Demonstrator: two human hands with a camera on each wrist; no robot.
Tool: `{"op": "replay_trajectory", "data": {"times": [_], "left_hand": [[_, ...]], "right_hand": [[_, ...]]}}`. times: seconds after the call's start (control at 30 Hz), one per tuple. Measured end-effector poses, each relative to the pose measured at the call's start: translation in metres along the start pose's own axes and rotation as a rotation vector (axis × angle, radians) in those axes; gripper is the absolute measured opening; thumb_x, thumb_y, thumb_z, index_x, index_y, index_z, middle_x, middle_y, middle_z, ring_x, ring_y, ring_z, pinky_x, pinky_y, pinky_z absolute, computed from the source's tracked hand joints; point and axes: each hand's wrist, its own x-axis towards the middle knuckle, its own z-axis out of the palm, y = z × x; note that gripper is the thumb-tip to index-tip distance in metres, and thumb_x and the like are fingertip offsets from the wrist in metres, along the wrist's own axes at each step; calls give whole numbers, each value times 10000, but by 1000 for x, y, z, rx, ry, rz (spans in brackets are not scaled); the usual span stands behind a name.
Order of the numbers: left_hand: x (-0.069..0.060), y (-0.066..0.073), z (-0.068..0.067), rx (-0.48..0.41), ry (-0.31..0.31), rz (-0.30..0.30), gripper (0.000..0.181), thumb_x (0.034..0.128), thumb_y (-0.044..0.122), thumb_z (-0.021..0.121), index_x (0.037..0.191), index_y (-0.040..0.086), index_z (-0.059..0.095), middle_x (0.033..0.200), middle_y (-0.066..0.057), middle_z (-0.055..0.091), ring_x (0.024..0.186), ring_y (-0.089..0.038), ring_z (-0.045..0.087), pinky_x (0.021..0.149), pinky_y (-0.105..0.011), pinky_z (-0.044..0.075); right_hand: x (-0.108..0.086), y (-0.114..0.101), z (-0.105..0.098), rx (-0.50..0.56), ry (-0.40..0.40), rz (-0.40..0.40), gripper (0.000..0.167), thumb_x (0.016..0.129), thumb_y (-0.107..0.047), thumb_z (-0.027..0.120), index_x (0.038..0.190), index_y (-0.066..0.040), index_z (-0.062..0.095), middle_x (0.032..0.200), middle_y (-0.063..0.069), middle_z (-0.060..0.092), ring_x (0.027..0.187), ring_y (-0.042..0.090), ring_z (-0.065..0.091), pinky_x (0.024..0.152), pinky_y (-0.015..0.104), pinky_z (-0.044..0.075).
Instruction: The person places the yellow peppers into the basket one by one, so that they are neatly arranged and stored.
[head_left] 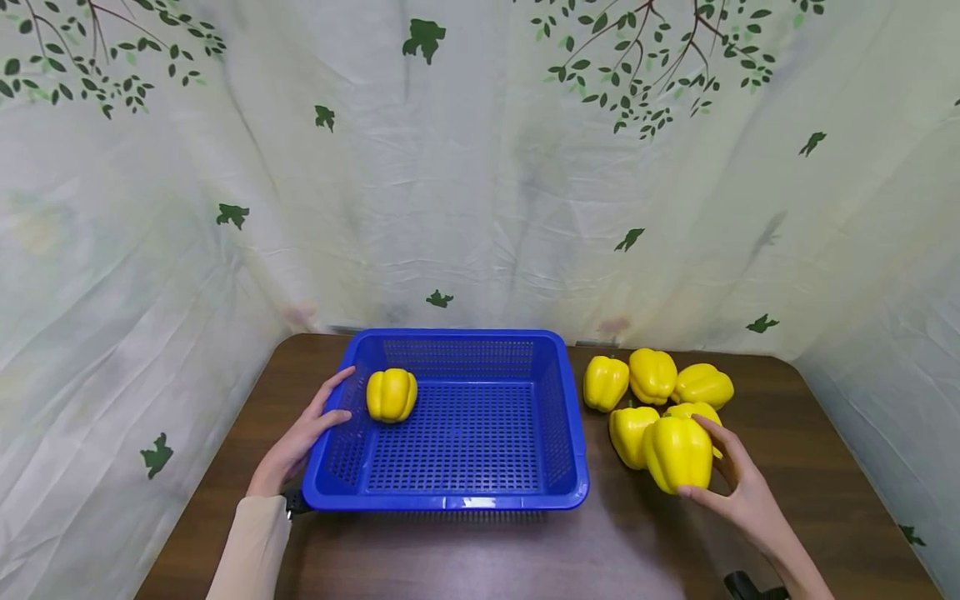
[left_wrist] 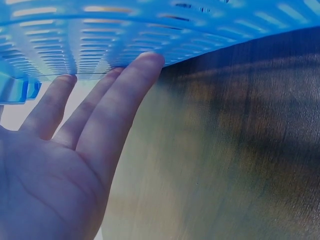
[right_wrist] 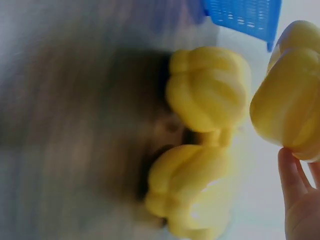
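A yellow bell pepper (head_left: 678, 457) is held by my right hand (head_left: 742, 483), thumb low on its front and fingers on its right side. In the right wrist view this bell pepper (right_wrist: 292, 100) appears raised beside the others. My left hand (head_left: 306, 433) touches the left side of a blue plastic basket (head_left: 450, 502). Its extended fingers (left_wrist: 115, 115) reach along the slotted outer wall in the left wrist view. One yellow bell pepper (head_left: 392, 396) lies inside the basket, near its left wall.
Right of the basket, several more yellow bell peppers (head_left: 652, 375) sit grouped on the brown wooden table (head_left: 810, 492). A pale curtain (head_left: 480, 208) with leaf prints hangs behind the table and along both sides.
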Motion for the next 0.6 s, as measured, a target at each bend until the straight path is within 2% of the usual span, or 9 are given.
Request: {"op": "replay_trajectory", "data": {"times": [0.37, 0.6], "left_hand": [[0, 1, 0, 7, 1, -1, 651, 1001, 110, 432, 1533, 278, 95, 1521, -240, 66, 1191, -479, 380, 878, -479, 468], [1, 1, -1, 10, -5, -10, 652, 1002, 111, 430, 1533, 277, 89, 1526, -240, 52, 1202, -496, 362, 884, -505, 464]], "right_hand": [[35, -30, 8, 52, -50, -62, 876, 761, 64, 751, 1489, -116, 297, 1453, 90, 312, 1234, 21, 345, 921, 93, 349], [56, -46, 17, 27, -67, -93, 859, 754, 15, 779, 1471, -150, 337, 1414, 103, 377, 1189, 59, 397, 928, 113, 362]]}}
